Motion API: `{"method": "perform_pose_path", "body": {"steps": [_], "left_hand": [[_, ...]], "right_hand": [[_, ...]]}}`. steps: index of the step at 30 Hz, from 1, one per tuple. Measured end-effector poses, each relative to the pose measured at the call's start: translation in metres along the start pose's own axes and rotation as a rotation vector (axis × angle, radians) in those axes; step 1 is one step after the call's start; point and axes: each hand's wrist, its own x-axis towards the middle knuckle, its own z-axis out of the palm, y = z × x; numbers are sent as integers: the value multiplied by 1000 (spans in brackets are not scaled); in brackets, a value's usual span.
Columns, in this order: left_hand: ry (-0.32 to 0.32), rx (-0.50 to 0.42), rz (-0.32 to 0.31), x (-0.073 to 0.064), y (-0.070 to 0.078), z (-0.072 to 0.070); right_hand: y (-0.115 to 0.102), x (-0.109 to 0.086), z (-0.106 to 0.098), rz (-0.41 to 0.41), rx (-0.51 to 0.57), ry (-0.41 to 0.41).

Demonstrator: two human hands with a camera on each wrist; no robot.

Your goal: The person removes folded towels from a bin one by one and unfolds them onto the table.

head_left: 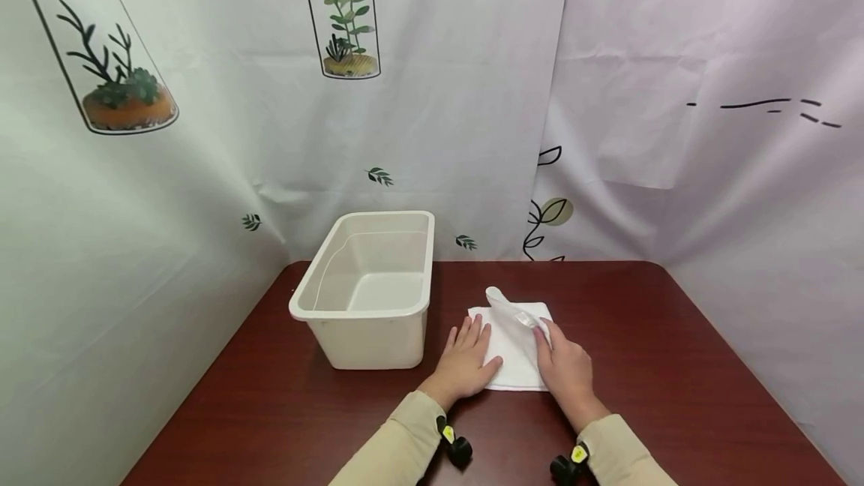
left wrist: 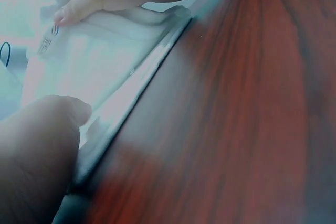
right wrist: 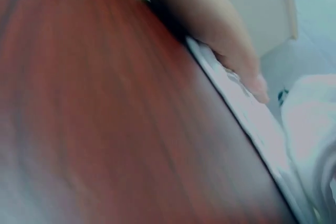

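Observation:
A folded white cloth (head_left: 514,366) lies on the table in front of me. Spread fingers of my left hand (head_left: 466,364) rest on its left side, the thumb toward the near edge. My right hand (head_left: 568,372) pinches the right side of the cloth's top layer between thumb and fingers. That raised flap slants up, its far left corner curling above the layers below. A small printed tag (left wrist: 47,41) shows on the cloth beside the right thumb in the left wrist view. In the right wrist view, the left hand (right wrist: 215,19) is over the cloth's edge.
An off-white plastic tub (head_left: 378,340) stands left of the cloth, close to my left hand, with nothing visible inside. The dark red wooden table (head_left: 283,426) ends at a white printed curtain (head_left: 432,118) behind and at both sides.

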Motion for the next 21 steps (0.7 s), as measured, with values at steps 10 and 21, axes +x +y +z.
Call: {"method": "perform_pose_path", "body": {"steps": [10,21], "left_hand": [[-116,55,-22,2,6,-2],[-111,37,-27,0,6,-6]], "right_hand": [[28,1,-17,78,8,78],[54,4,-41,174,-10,112]]}}
